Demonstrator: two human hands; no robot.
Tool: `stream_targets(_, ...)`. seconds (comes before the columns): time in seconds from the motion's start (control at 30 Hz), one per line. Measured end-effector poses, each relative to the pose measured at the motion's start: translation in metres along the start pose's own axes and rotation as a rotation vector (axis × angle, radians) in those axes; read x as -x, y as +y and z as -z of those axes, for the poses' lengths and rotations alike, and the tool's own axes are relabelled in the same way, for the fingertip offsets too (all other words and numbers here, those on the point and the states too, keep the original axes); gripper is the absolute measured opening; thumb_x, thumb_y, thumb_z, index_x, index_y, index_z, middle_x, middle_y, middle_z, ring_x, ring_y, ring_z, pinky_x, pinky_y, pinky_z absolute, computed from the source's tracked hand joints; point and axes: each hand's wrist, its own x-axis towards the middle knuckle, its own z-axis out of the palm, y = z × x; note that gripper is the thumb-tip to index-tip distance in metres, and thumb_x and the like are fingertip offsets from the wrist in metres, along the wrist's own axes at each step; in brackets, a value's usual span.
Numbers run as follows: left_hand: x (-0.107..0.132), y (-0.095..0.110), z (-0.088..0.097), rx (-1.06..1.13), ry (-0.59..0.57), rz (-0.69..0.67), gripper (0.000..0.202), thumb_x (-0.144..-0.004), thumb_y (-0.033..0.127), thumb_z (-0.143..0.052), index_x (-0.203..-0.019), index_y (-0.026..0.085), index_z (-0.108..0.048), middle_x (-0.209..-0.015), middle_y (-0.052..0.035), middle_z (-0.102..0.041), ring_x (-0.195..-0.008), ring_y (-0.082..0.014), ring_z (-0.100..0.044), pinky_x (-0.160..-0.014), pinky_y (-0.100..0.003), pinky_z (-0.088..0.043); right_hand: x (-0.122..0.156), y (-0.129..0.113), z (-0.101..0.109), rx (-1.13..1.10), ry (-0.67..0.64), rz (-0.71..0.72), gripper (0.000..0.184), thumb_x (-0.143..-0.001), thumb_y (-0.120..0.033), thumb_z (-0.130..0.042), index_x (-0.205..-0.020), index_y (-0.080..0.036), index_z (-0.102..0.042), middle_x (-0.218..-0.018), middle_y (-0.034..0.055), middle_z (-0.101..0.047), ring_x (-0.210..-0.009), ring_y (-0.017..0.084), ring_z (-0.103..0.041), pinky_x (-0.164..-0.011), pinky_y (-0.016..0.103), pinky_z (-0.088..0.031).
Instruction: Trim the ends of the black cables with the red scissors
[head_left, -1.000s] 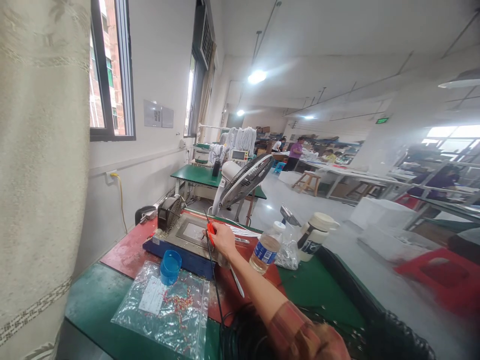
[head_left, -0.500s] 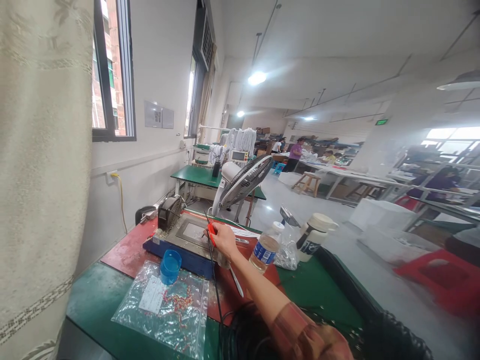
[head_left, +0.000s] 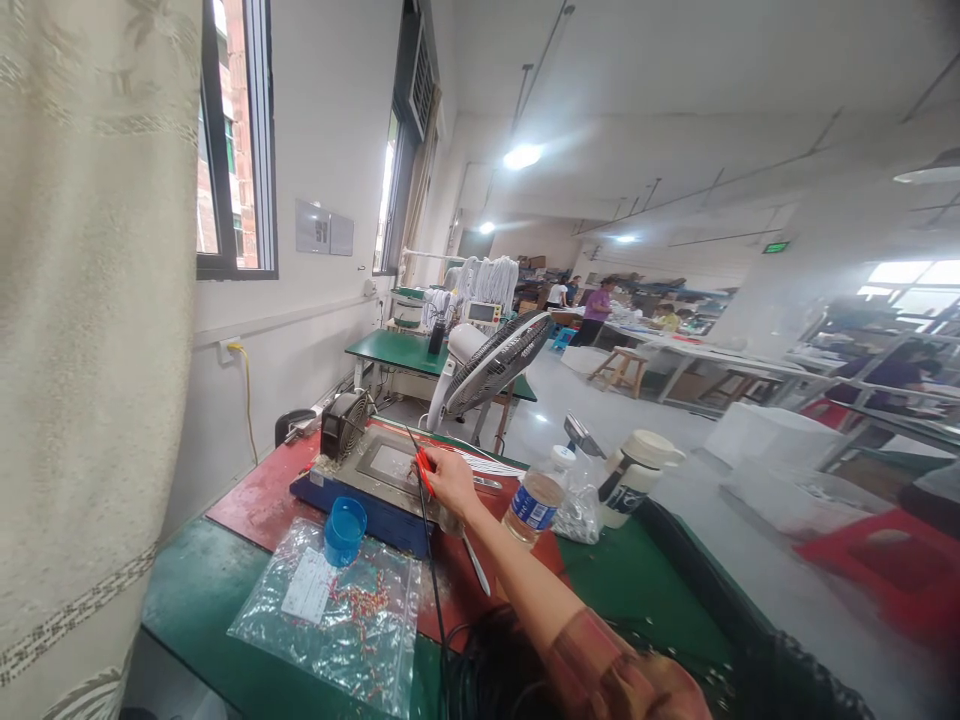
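Reaching in from the lower right, my right hand (head_left: 452, 482) is closed around red-handled scissors (head_left: 425, 471), whose dark pointed end sticks out up and to the left. The hand is over the right side of a blue-based heating plate (head_left: 352, 515) with a grey metal top. From just below the hand a thin black cable (head_left: 433, 570) runs down to a dark coiled bundle (head_left: 495, 665). My fingertips are partly hidden, and whether they also touch the cable I cannot tell. My left hand is out of view.
Left of the cable lie a clear plastic bag (head_left: 262, 625) with small red and gold pieces and a blue round cup (head_left: 345, 530). A small black fan (head_left: 345, 425) sits on the plate's far left. A bottle (head_left: 534, 505) and a cream jug (head_left: 637, 470) stand right.
The view has shifted slightly, so the scene sits a little further right. My right hand keeps its hold on the scissors in nearly the same place over the plate.
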Motion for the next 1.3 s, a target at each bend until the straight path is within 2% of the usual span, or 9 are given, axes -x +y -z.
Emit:
stream_targets(0.1,-0.008,0.001,-0.003,0.018,-0.014,-0.020,0.083,-0.074,0.047,0.003,-0.103,-0.001,-0.059,-0.100,-0.0086,-0.063,-0.096,-0.0167,-0.061,-0.065,-0.016,-0.047,0.001,-0.001,0.002,-0.004,-0.002,0.004,0.027,-0.080,-0.035,-0.045,-0.064,-0.019,-0.059,-0.062,-0.0005,-0.060,-0.058,0.012,-0.050,-0.051,0.020,-0.022)
stream_targets(0.2,-0.013,0.001,-0.008,0.032,-0.037,-0.045,0.095,-0.066,0.040,0.016,-0.090,-0.014,-0.059,-0.102,-0.0157,-0.062,-0.102,-0.0196,-0.055,-0.060,-0.013,-0.038,0.001,-0.001,0.003,-0.010,-0.002,0.012,0.027,-0.080,-0.035,-0.045,-0.064,-0.019,-0.059,-0.063,0.0000,-0.061,-0.059,0.012,-0.051,-0.051,0.020,-0.022)
stream_targets(0.33,-0.017,-0.001,-0.010,0.040,-0.086,-0.099,0.054,-0.076,0.032,-0.031,-0.092,-0.009,-0.061,-0.110,-0.0169,-0.062,-0.100,-0.0268,-0.056,-0.050,-0.006,-0.037,0.002,0.001,0.003,-0.022,0.002,0.020,0.024,-0.079,-0.033,-0.046,-0.065,-0.019,-0.060,-0.064,-0.0002,-0.062,-0.061,0.012,-0.052,-0.051,0.020,-0.022)
stream_targets(0.37,-0.018,-0.003,-0.010,0.039,-0.100,-0.115,0.055,-0.076,0.032,-0.030,-0.093,-0.009,-0.062,-0.110,-0.0158,-0.062,-0.100,-0.0274,-0.055,-0.049,-0.006,-0.035,0.002,0.001,0.002,-0.025,0.003,0.022,0.024,-0.079,-0.032,-0.046,-0.066,-0.019,-0.060,-0.064,-0.0003,-0.062,-0.061,0.012,-0.052,-0.051,0.020,-0.023)
stream_targets(0.43,-0.019,-0.005,-0.009,0.031,-0.127,-0.141,0.080,-0.069,0.035,-0.001,-0.091,-0.014,-0.060,-0.110,-0.0162,-0.060,-0.101,-0.0266,-0.050,-0.054,-0.007,-0.029,0.002,0.002,0.002,-0.031,0.006,0.023,0.023,-0.079,-0.032,-0.047,-0.065,-0.019,-0.061,-0.063,-0.0003,-0.061,-0.060,0.012,-0.052,-0.051,0.020,-0.023)
stream_targets(0.67,-0.025,-0.019,-0.007,-0.032,-0.181,-0.178,0.104,-0.046,0.032,0.022,-0.089,-0.026,-0.052,-0.123,-0.0275,-0.043,-0.096,-0.0260,-0.045,-0.057,-0.012,-0.017,0.003,0.004,0.002,-0.052,0.010,0.022,0.023,-0.078,-0.032,-0.047,-0.065,-0.019,-0.061,-0.064,0.0004,-0.062,-0.061,0.012,-0.052,-0.052,0.020,-0.023)
stream_targets(0.9,-0.018,-0.042,-0.011,-0.126,-0.197,-0.204,0.083,-0.062,0.048,0.000,-0.068,0.008,-0.073,-0.115,0.0042,-0.059,-0.101,-0.0317,-0.046,-0.050,-0.018,-0.034,0.003,0.005,0.003,-0.072,0.017,0.027,0.025,-0.078,-0.034,-0.046,-0.062,-0.018,-0.059,-0.059,0.0004,-0.059,-0.057,0.012,-0.049,-0.051,0.020,-0.023)
stream_targets(1.1,0.008,-0.078,-0.001,-0.188,-0.189,-0.228,0.087,-0.064,0.049,0.004,-0.058,0.009,-0.072,-0.103,0.0050,-0.066,-0.104,-0.0331,-0.044,-0.052,-0.027,-0.041,0.003,0.005,0.001,-0.083,0.027,0.034,0.025,-0.077,-0.034,-0.047,-0.062,-0.018,-0.059,-0.059,0.0001,-0.059,-0.057,0.012,-0.049,-0.051,0.020,-0.023)
stream_targets(1.3,0.011,-0.078,0.003,-0.196,-0.176,-0.270,0.053,-0.069,0.053,-0.027,-0.070,0.027,-0.073,-0.092,0.0111,-0.070,-0.111,-0.0316,-0.047,-0.053,-0.032,-0.053,0.003,0.007,-0.001,-0.092,0.032,0.028,0.024,-0.076,-0.034,-0.048,-0.063,-0.019,-0.061,-0.060,-0.0002,-0.059,-0.058,0.012,-0.050,-0.051,0.020,-0.023)
